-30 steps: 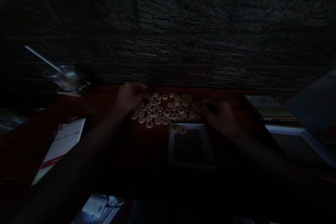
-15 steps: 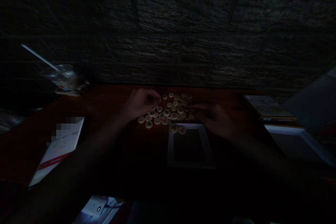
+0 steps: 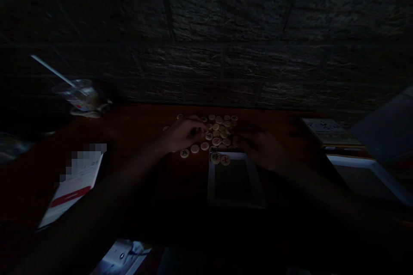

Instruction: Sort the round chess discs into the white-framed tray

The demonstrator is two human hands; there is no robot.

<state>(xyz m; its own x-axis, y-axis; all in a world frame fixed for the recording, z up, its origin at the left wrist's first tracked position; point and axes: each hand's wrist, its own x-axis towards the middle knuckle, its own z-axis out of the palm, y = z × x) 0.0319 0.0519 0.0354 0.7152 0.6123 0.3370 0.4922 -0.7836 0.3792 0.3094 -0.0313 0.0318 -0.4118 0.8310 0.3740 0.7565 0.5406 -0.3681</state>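
Note:
Round wooden Chinese chess pieces (image 3: 216,141) lie in a loose heap on the dark reddish table, some showing red or black characters, others blank. My left hand (image 3: 185,133) is over the heap's left part, fingers curled and thumb close to the fingertips. What it pinches, if anything, is too dark to make out, and it hides several pieces beneath. My right hand (image 3: 261,144) rests at the heap's right edge, fingers stretched toward the pieces and apparently touching them. Nearer me lies a shallow pale-rimmed box tray (image 3: 211,184), with a black-marked piece (image 3: 215,157) and a red-marked piece (image 3: 225,160) at its far edge.
A plastic cup (image 3: 80,96) with a white straw stands at the back left. A white-and-red booklet or card (image 3: 72,193) lies at left. At right are a printed box (image 3: 332,132) and another shallow tray (image 3: 364,180). A stone-block wall (image 3: 206,60) rises behind the table.
My left hand has moved right, from the heap's left side to over its middle left, covering pieces seen before. My right hand has barely shifted.

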